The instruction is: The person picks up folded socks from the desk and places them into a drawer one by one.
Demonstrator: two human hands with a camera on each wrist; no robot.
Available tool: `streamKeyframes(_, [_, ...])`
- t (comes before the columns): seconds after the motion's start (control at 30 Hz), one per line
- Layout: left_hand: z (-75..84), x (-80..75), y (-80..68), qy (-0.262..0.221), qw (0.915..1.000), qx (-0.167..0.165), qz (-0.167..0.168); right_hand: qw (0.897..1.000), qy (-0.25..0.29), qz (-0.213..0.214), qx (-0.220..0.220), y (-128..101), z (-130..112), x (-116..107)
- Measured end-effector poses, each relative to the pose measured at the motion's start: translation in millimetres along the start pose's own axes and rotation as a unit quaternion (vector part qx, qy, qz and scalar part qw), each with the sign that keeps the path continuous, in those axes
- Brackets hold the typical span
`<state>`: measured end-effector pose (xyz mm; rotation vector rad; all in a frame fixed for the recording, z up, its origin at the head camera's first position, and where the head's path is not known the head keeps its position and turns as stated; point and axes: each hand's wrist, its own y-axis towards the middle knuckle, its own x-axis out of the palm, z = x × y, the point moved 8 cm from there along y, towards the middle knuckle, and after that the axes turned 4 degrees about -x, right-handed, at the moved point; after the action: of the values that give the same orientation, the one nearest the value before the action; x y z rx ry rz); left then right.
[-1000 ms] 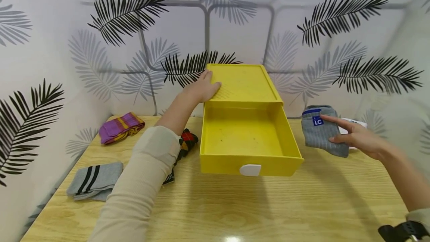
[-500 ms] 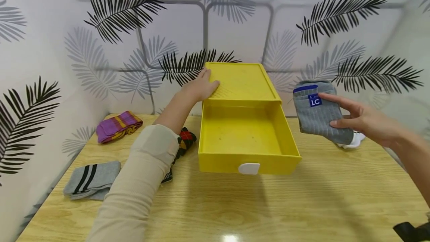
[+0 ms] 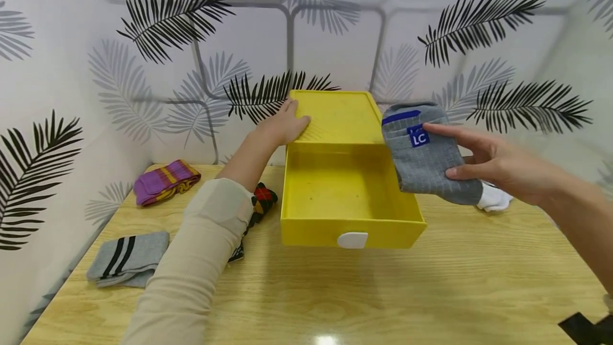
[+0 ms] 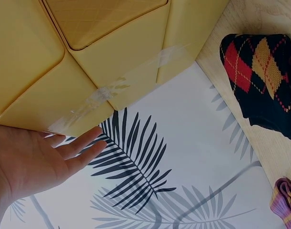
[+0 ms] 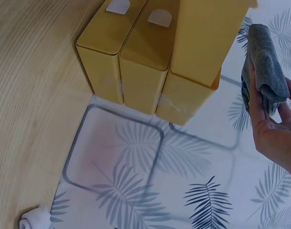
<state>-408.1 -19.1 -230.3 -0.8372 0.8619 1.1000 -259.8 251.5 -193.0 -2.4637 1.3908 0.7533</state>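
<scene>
A yellow drawer unit (image 3: 335, 116) has its top drawer (image 3: 306, 234) pulled out, with a bare floor inside and a white tab on its front. My left hand (image 3: 283, 124) rests on the unit's upper left edge; in the left wrist view its fingers (image 4: 85, 155) stretch along the unit's side. My right hand (image 3: 503, 164) pinches folded grey socks (image 3: 431, 166) with a blue LC label, thumb on one side and index finger near the label. In the head view the socks overlap the drawer's right wall. The right wrist view shows the folded socks (image 5: 264, 67) up beside the pulled-out drawer.
On the table's left lie folded purple-and-yellow socks (image 3: 166, 181) and grey socks with black stripes (image 3: 129, 259). Dark argyle socks (image 4: 259, 78) lie beside the unit, partly behind the left arm. White socks (image 3: 495, 198) lie at right. A leaf-patterned wall covering stands behind.
My right hand has lifted the grey socks off the right side of the table and carried them left to the drawer's right wall. The left hand stays on the unit.
</scene>
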Motion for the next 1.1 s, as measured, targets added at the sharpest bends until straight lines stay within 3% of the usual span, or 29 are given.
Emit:
streamKeyframes(0.17, [-0.6,0.2,0.0,-0.001,1.0000,-0.001,-0.001,0.995,0.070,-0.062,-0.026,10,-21,26])
streamKeyframes(0.4, [-1.0,-1.5,-0.1,0.004,1.0000,0.000,0.006,0.980,0.157,-0.123,0.001,25,-35,61])
streamKeyframes(0.67, [-0.8,-1.0,0.1,0.004,0.9999,0.000,0.012,0.930,0.299,-0.205,0.062,44,-25,99])
streamKeyframes(0.83, [0.0,-0.3,0.3,0.007,0.9997,0.001,0.022,0.906,0.352,-0.191,0.136,54,-12,112])
streamKeyframes(0.97, [0.4,-0.6,1.6,0.010,0.9996,0.005,0.024,0.911,0.345,-0.161,0.159,64,-6,119])
streamKeyframes(1.1, [-0.4,-0.2,3.1,0.009,0.9997,0.006,0.021,0.930,0.296,-0.138,0.167,74,-1,126])
